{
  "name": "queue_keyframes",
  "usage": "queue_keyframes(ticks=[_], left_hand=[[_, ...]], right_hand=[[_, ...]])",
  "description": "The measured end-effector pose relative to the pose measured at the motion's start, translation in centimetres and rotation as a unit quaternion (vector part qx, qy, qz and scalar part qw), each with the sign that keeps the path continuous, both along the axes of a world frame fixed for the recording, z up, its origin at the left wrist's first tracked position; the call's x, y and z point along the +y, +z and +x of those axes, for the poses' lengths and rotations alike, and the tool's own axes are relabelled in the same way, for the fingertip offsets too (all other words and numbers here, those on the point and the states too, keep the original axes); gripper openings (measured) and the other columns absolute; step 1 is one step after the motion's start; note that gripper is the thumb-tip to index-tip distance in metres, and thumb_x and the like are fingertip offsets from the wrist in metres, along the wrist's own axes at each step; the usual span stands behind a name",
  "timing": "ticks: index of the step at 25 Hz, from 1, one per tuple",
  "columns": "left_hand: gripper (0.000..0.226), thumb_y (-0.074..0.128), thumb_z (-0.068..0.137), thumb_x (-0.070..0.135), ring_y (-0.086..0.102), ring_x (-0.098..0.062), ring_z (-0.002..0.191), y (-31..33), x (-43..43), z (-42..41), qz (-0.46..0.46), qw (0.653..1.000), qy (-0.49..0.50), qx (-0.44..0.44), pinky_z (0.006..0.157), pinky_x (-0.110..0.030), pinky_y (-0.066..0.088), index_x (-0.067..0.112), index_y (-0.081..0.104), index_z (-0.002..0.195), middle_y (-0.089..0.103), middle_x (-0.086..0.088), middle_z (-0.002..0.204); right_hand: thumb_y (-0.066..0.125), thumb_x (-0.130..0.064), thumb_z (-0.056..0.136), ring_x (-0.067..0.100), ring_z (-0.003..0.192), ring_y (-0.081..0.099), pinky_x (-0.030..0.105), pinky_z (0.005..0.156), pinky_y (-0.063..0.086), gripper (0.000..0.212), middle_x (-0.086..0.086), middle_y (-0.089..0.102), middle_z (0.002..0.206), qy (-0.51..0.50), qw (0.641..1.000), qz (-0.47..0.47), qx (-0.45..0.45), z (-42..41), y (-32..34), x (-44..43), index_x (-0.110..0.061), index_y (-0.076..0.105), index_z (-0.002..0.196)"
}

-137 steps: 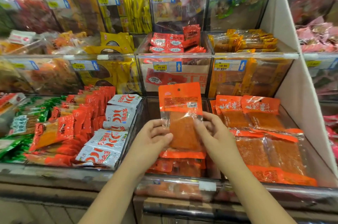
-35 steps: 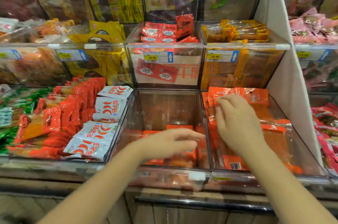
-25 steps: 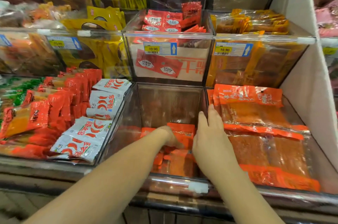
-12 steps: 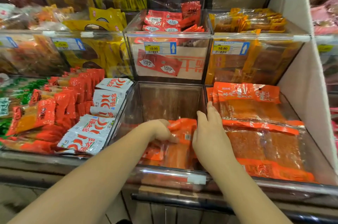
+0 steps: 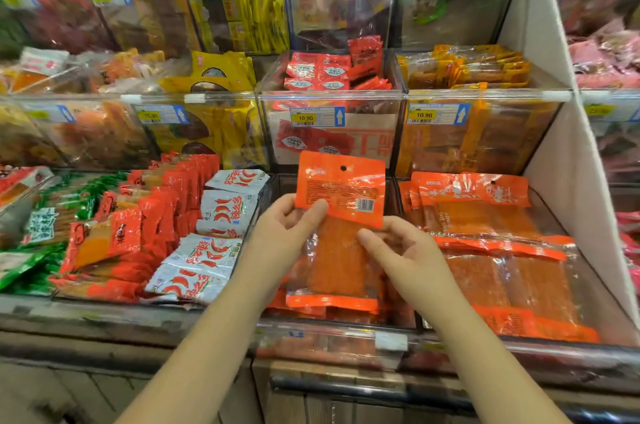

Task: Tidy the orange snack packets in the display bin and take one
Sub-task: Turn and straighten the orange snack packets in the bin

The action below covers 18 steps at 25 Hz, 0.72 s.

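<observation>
Nearest, both forearms reach in over the clear front lip of the display bin (image 5: 346,330). The left hand (image 5: 287,233) pinches the orange packet (image 5: 341,233) at its upper left, thumb pressed on the printed header; the right hand (image 5: 405,250) grips the packet's right edge lower down, thumb on the clear film. So both grips are closed on the same packet. It stands upright, long axis vertical, hang-hole at the top, raised above the bin and just in front of both hands. Taking it away looks like a matter of drawing it straight back toward the body; neither hand is clearly nearer, and nothing stands in that path. Below it a few loose orange packets (image 5: 311,311) lie low in the bin. To the right, a neighbouring stack (image 5: 485,215) lies tidy; to the left, white chilli packets (image 5: 221,212). Behind, a price label (image 5: 317,117) fronts the upper bins.
</observation>
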<state>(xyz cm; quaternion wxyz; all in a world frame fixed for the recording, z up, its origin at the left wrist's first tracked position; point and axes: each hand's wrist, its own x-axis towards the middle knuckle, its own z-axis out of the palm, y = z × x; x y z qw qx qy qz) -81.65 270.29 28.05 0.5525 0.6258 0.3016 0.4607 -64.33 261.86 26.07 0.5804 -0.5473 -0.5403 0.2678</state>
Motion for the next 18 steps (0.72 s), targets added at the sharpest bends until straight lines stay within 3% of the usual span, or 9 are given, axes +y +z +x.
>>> queue_keyframes(ticks=[2,5,8,11,15,18], left_hand=[[0.015,0.064,0.096,0.027,0.07,-0.009,0.077,-1.7,-0.1,0.0,-0.006,1.0,-0.007,0.03,0.068,-0.023,0.057,0.019,0.065,0.108,0.075,0.005,0.085],[0.017,0.065,0.098,0.013,0.072,-0.018,0.095,-3.8,-0.1,-0.6,0.02,0.995,-0.042,0.087,0.089,-0.033,0.058,0.014,0.064,0.115,0.075,-0.01,0.102],[0.019,0.065,0.095,0.01,0.071,-0.015,0.091,-3.6,-0.1,-1.0,0.02,0.998,-0.032,0.042,0.084,-0.028,0.058,0.014,0.065,0.114,0.076,-0.007,0.1],[0.025,0.068,0.087,0.021,0.071,-0.01,0.089,-3.4,-0.1,-0.9,0.017,1.0,-0.025,0.001,0.077,-0.022,0.057,0.017,0.065,0.111,0.077,-0.002,0.096],[0.031,0.078,0.082,0.031,0.072,-0.018,0.097,-3.8,0.0,-1.1,0.009,0.999,-0.033,-0.014,0.084,-0.028,0.059,0.024,0.069,0.11,0.076,-0.01,0.106],[0.034,0.074,0.083,0.026,0.071,-0.021,0.098,-3.7,-0.1,-1.2,-0.003,0.999,-0.044,-0.02,0.086,-0.027,0.057,0.017,0.066,0.115,0.075,-0.013,0.109]], right_hand=[[0.066,-0.029,0.097,0.005,0.075,0.068,0.024,0.066,0.054,0.007,-0.009,0.074,0.084,-0.027,0.999,0.024,0.04,0.1,-0.1,-0.2,-0.032,0.071,0.101],[0.061,-0.033,0.1,0.008,0.072,0.067,0.026,0.059,0.055,0.009,-0.008,0.072,0.083,-0.037,0.996,0.03,0.071,0.2,0.1,-0.3,-0.037,0.069,0.102],[0.059,-0.036,0.1,0.0,0.078,0.069,0.019,0.065,0.056,0.017,-0.019,0.073,0.091,-0.014,0.998,0.006,0.063,0.5,0.0,-0.7,-0.036,0.066,0.115],[0.06,-0.031,0.101,-0.001,0.095,0.07,0.018,0.076,0.057,0.018,-0.02,0.073,0.103,-0.002,0.999,0.004,0.037,0.8,-0.1,-0.8,-0.038,0.067,0.115],[0.058,-0.026,0.103,0.001,0.095,0.07,0.02,0.077,0.057,0.018,-0.015,0.074,0.102,-0.023,0.999,0.003,0.025,0.8,-0.5,-0.6,-0.038,0.067,0.113],[0.06,-0.028,0.101,0.004,0.093,0.071,0.024,0.08,0.056,0.017,-0.009,0.075,0.099,-0.025,0.999,0.003,0.047,0.8,-0.4,-0.7,-0.036,0.067,0.114]])
